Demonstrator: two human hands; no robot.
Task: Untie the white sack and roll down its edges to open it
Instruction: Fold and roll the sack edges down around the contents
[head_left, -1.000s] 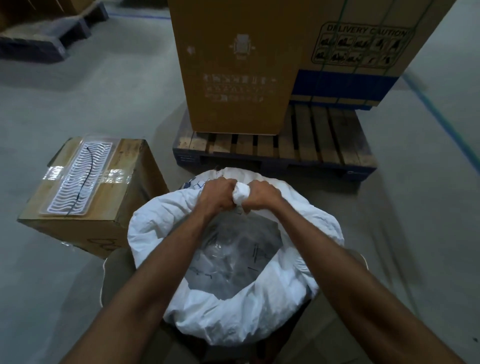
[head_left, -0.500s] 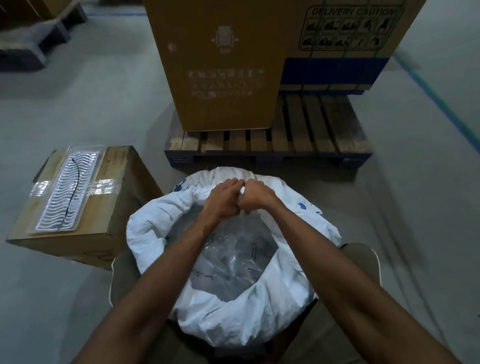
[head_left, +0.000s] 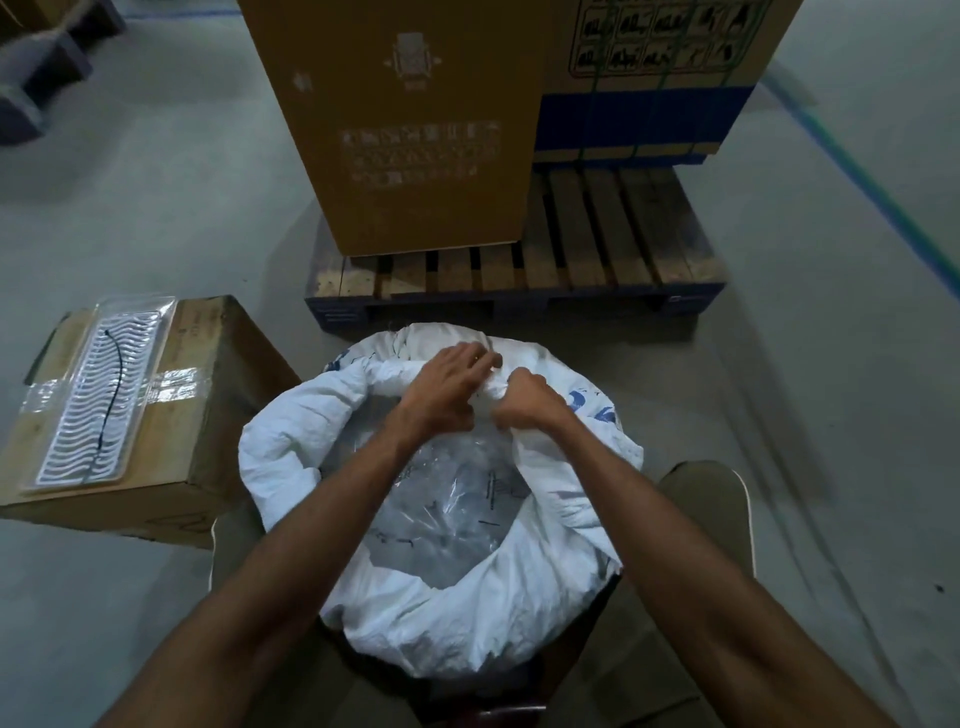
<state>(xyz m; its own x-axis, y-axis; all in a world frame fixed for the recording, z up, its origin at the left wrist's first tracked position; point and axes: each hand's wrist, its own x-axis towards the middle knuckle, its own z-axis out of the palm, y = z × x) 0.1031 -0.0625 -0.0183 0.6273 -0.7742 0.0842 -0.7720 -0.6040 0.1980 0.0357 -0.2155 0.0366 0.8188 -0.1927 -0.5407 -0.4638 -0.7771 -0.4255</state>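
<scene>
Cardboard box (head_left: 197, 395) at far left on the concrete floor (head_left: 156, 208), a clear plastic tray (head_left: 98, 400) lying on its top. Just right of it stands the white sack (head_left: 467, 613), mouth open with its rim rolled down and clear plastic (head_left: 447, 499) showing inside. At the far rim, the left hand (head_left: 441, 389) rests with fingers loosely extended, the right hand (head_left: 524, 405) curls in a fist grip around the rolled edge; behind, a wooden pallet (head_left: 597, 249) bears tall cartons (head_left: 415, 130).

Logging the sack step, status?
Left hand flat on far rolled rim; right hand grips rim. White sack open, clear plastic inside. Nothing blocking.
</scene>
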